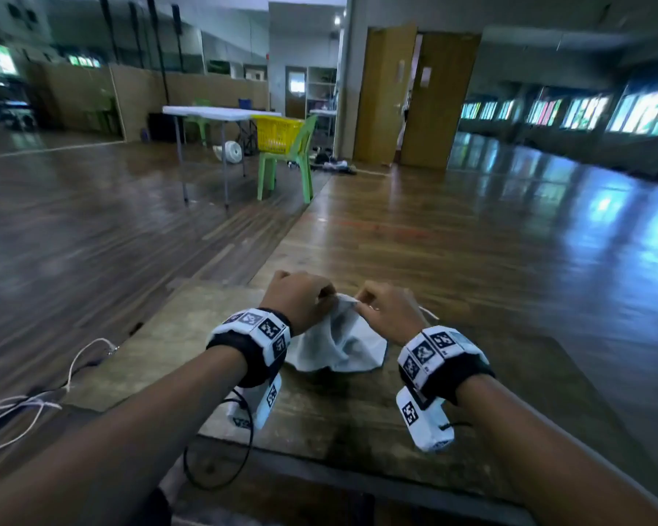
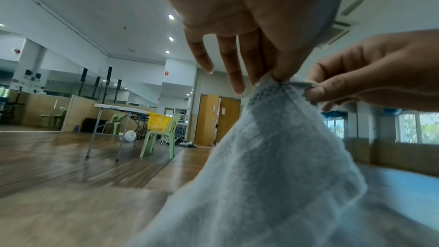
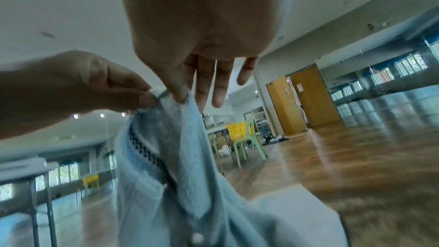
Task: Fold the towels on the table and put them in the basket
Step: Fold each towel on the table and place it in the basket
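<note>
Head view only: pale blue terry towel (image 1: 339, 343) draped mid-bench (image 1: 175, 336). Wrist views: dark checked band; left hand (image 1: 297, 298), right hand (image 1: 388, 309) fingers pinching top edge.

One towel (image 1: 339, 343), two hands, one yellow basket (image 1: 278, 132) (far off), one green chair (image 1: 289, 161), two tables.

Both forearms are reaching forward over the near edge of the table, wrists raised. The left hand (image 1: 297, 298) and the right hand (image 1: 390, 311) are meeting almost knuckle to knuckle, each pinching between thumb and forefinger, the remaining fingers (image 2: 234, 67) hanging loosely downward.
</note>
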A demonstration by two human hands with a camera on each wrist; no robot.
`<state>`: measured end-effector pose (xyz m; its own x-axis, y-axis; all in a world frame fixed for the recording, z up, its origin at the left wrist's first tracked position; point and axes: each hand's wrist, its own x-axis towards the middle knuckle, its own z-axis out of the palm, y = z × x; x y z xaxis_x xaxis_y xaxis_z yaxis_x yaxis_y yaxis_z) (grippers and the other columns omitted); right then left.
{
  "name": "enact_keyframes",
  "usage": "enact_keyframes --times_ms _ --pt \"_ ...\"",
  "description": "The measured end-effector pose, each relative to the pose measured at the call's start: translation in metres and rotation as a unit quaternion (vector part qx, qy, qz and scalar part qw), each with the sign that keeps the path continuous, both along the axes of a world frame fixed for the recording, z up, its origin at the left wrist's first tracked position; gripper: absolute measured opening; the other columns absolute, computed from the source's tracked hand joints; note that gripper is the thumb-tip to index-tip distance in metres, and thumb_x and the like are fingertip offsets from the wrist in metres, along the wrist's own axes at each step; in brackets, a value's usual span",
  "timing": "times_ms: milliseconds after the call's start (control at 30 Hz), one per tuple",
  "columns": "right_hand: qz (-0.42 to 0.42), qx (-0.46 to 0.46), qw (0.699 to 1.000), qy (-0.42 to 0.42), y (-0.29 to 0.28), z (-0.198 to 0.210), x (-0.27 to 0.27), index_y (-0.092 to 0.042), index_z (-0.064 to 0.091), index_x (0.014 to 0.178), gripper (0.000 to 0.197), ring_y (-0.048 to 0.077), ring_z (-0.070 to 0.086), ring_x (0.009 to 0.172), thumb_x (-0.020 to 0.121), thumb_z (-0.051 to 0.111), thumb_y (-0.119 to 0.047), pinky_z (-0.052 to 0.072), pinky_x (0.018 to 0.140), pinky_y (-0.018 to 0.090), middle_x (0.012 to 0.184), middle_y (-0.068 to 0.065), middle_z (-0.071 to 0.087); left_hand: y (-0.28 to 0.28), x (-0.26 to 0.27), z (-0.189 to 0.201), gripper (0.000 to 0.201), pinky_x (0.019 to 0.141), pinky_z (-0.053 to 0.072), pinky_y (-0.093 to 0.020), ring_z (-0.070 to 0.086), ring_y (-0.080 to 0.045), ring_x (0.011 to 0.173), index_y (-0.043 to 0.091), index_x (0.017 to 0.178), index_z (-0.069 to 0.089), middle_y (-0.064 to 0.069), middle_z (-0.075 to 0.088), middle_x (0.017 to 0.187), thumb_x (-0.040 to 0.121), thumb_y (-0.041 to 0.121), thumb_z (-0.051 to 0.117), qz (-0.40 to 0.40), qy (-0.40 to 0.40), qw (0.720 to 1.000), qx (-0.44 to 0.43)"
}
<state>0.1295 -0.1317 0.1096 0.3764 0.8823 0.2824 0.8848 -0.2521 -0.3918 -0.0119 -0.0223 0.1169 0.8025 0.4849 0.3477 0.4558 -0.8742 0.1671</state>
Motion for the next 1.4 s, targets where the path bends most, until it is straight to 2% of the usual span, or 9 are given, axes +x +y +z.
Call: enact_keyframes --times_ms 233,367,467,667,900,1033,1200,1267,1400 --pt "0.049 0.139 0.988 0.049 -0.049 0.108 -0.011 -0.013 0.060 0.082 0.004 0.022 0.062 0.083 0.085 0.062 -0.012 0.046 0.077 0.032 0.089 0.008 0.068 -0.034 -0.020 0.115 0.022 0.082 0.050 -0.033 0.063 -0.020 0.091 0.020 0.101 0.067 0.001 0.070 0.099 0.090 0.032 0.052 -0.061 -0.052 0.997 0.022" --pt "0.057 0.166 0.984 0.033 -0.065 0.142 -0.011 -0.027 0.062 0.081 0.005 0.011 0.060 0.087 0.085 0.063 -0.024 0.043 0.100 0.041 0.090 0.004 0.069 -0.051 -0.023 0.149 0.021 0.080 0.053 -0.037 0.062 -0.022 0.085 0.018 0.094 0.066 -0.002 0.069 0.094 0.087 0.035 0.056 -0.055 -0.081 0.995 0.011" --pt "0.048 0.159 0.986 0.002 -0.075 0.156 -0.015 -0.036 0.055 0.071 0.015 0.017 0.059 0.094 0.084 0.061 -0.032 0.030 0.106 0.061 0.078 -0.003 0.066 -0.067 -0.023 0.156 0.018 0.076 0.052 -0.034 0.060 -0.020 0.082 0.019 0.093 0.060 -0.001 0.065 0.092 0.085 0.035 0.058 -0.070 -0.093 0.993 -0.005" --pt "0.049 0.138 0.989 -0.031 -0.091 0.161 -0.021 -0.039 0.054 0.068 0.016 0.042 0.048 0.117 0.083 0.061 -0.039 0.039 0.085 0.050 0.070 -0.021 0.054 -0.088 -0.023 0.150 0.010 0.081 0.054 -0.038 0.062 -0.016 0.082 0.024 0.090 0.060 0.003 0.067 0.088 0.084 0.033 0.061 -0.081 -0.114 0.990 -0.003" --pt "0.030 0.134 0.989 -0.048 -0.106 0.164 -0.013 -0.031 0.061 0.078 0.009 0.005 0.054 0.079 0.086 0.060 -0.034 0.041 0.092 0.055 0.073 -0.014 0.060 -0.091 -0.028 0.151 0.017 0.085 0.050 -0.035 0.061 -0.020 0.091 0.019 0.098 0.067 -0.001 0.068 0.098 0.086 0.026 0.057 -0.048 -0.028 0.998 0.039" --pt "-0.017 0.154 0.986 -0.054 -0.119 0.174 -0.007 -0.040 0.053 0.071 0.017 0.012 0.060 0.087 0.087 0.058 -0.037 0.042 0.092 0.054 0.078 -0.019 0.059 -0.075 -0.037 0.145 0.021 0.067 0.048 -0.029 0.059 -0.018 0.073 0.017 0.077 0.064 -0.001 0.065 0.081 0.090 0.030 0.055 -0.033 -0.006 0.999 0.029" --pt "-0.110 0.164 0.980 -0.036 -0.130 0.173 0.006 -0.036 0.050 0.068 0.020 0.016 0.060 0.084 0.085 0.059 -0.032 0.041 0.095 0.055 0.074 -0.019 0.056 -0.063 -0.045 0.152 0.027 0.059 0.047 -0.026 0.054 -0.013 0.060 0.022 0.067 0.058 0.005 0.057 0.063 0.087 0.039 0.059 -0.044 -0.104 0.994 0.004" --pt "-0.089 0.136 0.986 -0.023 -0.125 0.167 -0.010 -0.036 0.054 0.080 0.010 0.014 0.059 0.087 0.081 0.061 -0.043 0.037 0.099 0.055 0.082 -0.016 0.059 -0.071 -0.042 0.159 0.027 0.054 0.038 -0.022 0.048 -0.010 0.057 0.025 0.064 0.054 0.011 0.050 0.058 0.088 0.033 0.060 -0.067 -0.172 0.983 -0.014" --pt "0.020 0.094 0.995 -0.014 -0.107 0.150 -0.031 -0.053 0.057 0.081 0.040 0.028 0.053 0.118 0.056 0.050 -0.084 0.041 0.095 0.058 0.110 -0.006 0.066 -0.087 -0.035 0.166 0.021 0.062 0.045 -0.027 0.054 -0.015 0.063 0.016 0.074 0.066 0.004 0.059 0.066 0.086 0.033 0.063 -0.117 -0.197 0.973 -0.040"
